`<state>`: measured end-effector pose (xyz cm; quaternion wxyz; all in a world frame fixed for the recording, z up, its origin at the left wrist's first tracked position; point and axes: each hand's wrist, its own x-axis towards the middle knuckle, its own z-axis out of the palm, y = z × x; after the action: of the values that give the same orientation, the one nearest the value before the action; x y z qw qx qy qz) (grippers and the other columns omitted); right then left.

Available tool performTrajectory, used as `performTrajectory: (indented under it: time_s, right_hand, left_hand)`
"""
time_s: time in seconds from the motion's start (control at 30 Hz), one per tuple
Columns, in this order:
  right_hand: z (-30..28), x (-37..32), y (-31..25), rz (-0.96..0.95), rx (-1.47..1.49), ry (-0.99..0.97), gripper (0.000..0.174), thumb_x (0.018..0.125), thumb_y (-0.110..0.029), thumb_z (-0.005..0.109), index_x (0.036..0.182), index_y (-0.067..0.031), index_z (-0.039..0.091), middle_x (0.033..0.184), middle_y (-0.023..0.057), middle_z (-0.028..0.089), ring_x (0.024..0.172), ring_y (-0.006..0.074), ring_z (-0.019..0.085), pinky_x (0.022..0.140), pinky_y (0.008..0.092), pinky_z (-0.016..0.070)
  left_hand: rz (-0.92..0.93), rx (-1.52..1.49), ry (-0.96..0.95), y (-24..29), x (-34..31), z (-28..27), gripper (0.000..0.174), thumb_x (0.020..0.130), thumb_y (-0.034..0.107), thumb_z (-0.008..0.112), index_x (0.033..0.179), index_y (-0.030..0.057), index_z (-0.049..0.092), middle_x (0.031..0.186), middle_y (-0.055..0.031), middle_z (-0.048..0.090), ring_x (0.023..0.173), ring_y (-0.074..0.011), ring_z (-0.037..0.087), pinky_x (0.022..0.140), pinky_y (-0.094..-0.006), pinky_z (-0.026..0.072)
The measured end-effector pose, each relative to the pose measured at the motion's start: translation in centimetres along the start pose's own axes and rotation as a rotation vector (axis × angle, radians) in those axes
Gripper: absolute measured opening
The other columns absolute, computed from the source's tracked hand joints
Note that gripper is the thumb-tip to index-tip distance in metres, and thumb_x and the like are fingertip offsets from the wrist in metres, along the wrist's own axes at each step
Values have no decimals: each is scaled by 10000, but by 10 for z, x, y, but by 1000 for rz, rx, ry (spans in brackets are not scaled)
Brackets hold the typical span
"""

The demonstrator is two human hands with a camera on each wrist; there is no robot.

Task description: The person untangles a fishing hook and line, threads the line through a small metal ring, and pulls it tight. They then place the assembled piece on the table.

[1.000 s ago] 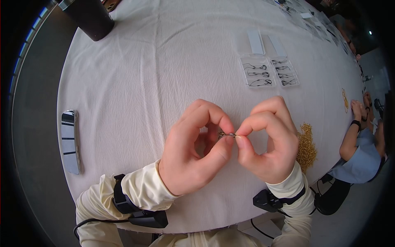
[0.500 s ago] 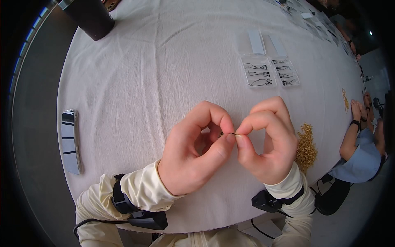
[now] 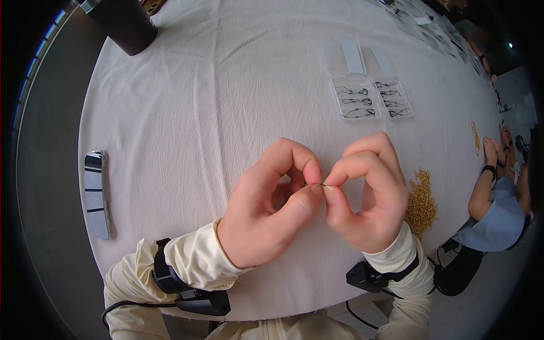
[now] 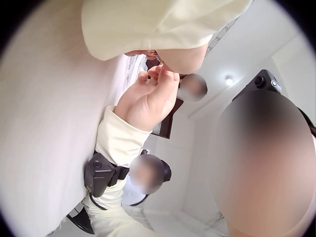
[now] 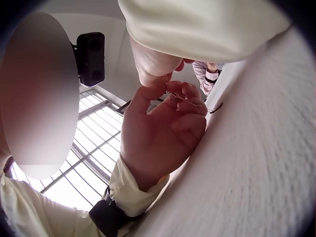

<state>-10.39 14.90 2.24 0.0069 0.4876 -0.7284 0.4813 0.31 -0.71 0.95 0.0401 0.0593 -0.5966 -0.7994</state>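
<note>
Table cloth [image 3: 198, 113]: white and creased, it covers the round table that fills the head view. All items below lie on it or are held over it.
Second person [image 3: 498, 218]: seated at 3 o'clock from my hands, at the table edge, in a blue top with forearms on the cloth.
Left hand [image 3: 263, 212]: index finger and thumb curl into a ring. Their tips are closed on the left end of the wire piece, and the other fingers are tucked behind. The heel of the hand rests near the table edge at 6 o'clock.
Right hand [image 3: 371, 201]: it mirrors the left. Thumb and index tips are pressed together on the right end of the same piece, and the remaining fingers are curled.
Dark cup [image 3: 126, 24]: at 11 o'clock, well apart from my hands, at the far rim.
Phone [image 3: 96, 194]: at 9 o'clock, lying flat with its screen up.
Gold pile [image 3: 422, 203]: a heap of small gold-coloured parts at 3 o'clock, just beside my right hand.
Clear packets [image 3: 356, 103]: two side by side at 1 o'clock, each holding black loops, with white strips beyond them.
Wire piece [image 3: 318, 185]: thin metal held above the cloth between both pinches, where my fingertips meet. I cannot tell its exact shape.
</note>
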Motion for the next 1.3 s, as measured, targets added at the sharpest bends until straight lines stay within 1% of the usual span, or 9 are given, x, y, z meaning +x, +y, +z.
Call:
performTrajectory:
  time_s: [0.27,0.33,0.4,0.5,0.6,0.67,0.97,1.1,1.3]
  right_hand:
    - [-1,-2,8,66,94,62,142,732,28,692,834,-43,624,894,65,550,799,195,555,730,299,461]
    - [-3,-1,11,126,88,63,118,752,24,687,831,-31,619,875,55,552,780,169,556,725,289,462]
    - [-4,0,12,144,92,63,111,758,20,684,830,-30,616,866,50,552,777,163,553,723,290,460]
    - [-5,0,14,170,103,59,99,768,8,683,827,-29,614,853,43,550,770,154,542,715,289,450]
    - [-5,1,15,193,116,52,90,774,-4,684,823,-32,614,843,39,549,763,150,526,702,286,435]
    - [-4,0,16,208,125,48,87,776,-9,684,820,-33,613,838,37,548,761,148,518,695,284,427]
    - [-3,2,12,206,137,19,87,772,-4,686,816,-22,614,850,44,553,767,150,524,711,288,443]
    - [-3,1,10,195,113,0,94,764,9,689,819,-12,616,859,53,558,778,158,559,731,288,477]
    - [-4,2,10,190,94,2,100,756,18,691,818,-13,618,855,55,563,785,159,575,738,287,490]
  left_hand:
    - [42,-66,147,9,5,2,271,881,14,519,1152,16,526,1080,-25,487,852,-100,424,742,-233,431]
    - [80,195,184,12,10,-4,313,843,112,493,1138,12,528,1144,-53,492,826,-88,428,663,-233,410]
    - [185,334,139,5,14,-15,290,833,105,502,1103,9,551,1138,-55,483,818,-83,423,651,-225,397]
    - [277,451,85,3,14,-17,267,814,77,536,1071,22,583,1106,-57,487,793,-75,421,643,-220,384]
    - [237,534,62,4,14,-14,258,797,66,625,1053,41,607,1090,-55,494,749,-70,426,630,-215,378]
    - [312,601,62,3,14,-14,290,777,75,707,1052,50,618,1090,-52,507,690,-59,419,591,-205,368]
    - [450,679,117,0,17,-11,189,764,44,729,940,64,663,1022,-44,522,616,-45,406,521,-196,349]
    - [414,658,111,1,16,-11,169,773,35,721,932,65,670,1011,-40,517,630,-44,401,525,-200,352]
    - [267,506,122,-2,16,-14,80,837,21,664,909,44,635,1001,-31,483,757,-72,426,631,-203,383]
